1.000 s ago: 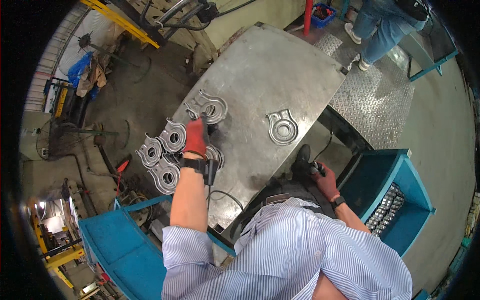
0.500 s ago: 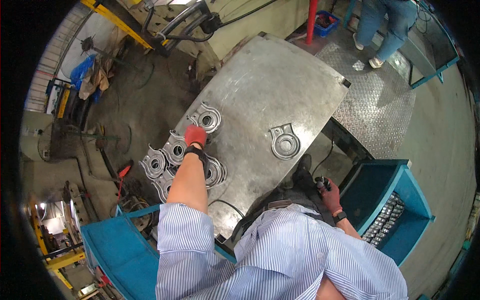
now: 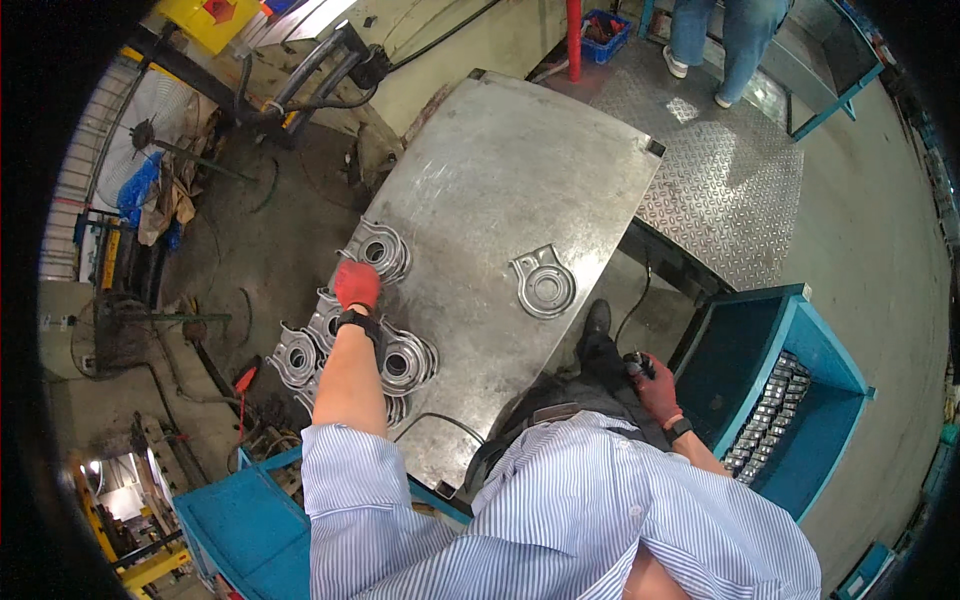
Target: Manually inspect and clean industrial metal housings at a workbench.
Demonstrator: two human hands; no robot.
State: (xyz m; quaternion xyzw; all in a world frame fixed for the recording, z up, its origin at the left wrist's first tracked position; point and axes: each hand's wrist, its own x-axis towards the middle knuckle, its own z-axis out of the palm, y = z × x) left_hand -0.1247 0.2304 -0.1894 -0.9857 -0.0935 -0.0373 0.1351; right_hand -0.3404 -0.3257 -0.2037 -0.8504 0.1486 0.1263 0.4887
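On a bare metal table [image 3: 520, 150], several stamped metal parts with round, ringed centres stand in stacks along the left side. My left hand [image 3: 357, 285], in a red glove, is closed at the near edge of the farthest stack [image 3: 385, 250]; its fingers hide whatever is in them. Beside my left forearm lie another stack [image 3: 405, 360] and more of these parts [image 3: 296, 357]. One single stamped part [image 3: 547, 288] rests apart near the table's right edge. Low at my right side, my gloved right hand [image 3: 657, 390] is closed around a small dark metal piece [image 3: 636, 366].
A blue bin [image 3: 835, 350] at my right contains rows of small metal pieces [image 3: 775, 420]. Another blue container [image 3: 245, 520] stands at lower left. Beyond the table, a person [image 3: 725, 45] stands on a tread-plate platform [image 3: 720, 170], near a red post [image 3: 574, 40].
The whole view has shifted, so the table and stacks appear farther left. My left hand stays closed at the far stack, and my right hand still grips the small piece.
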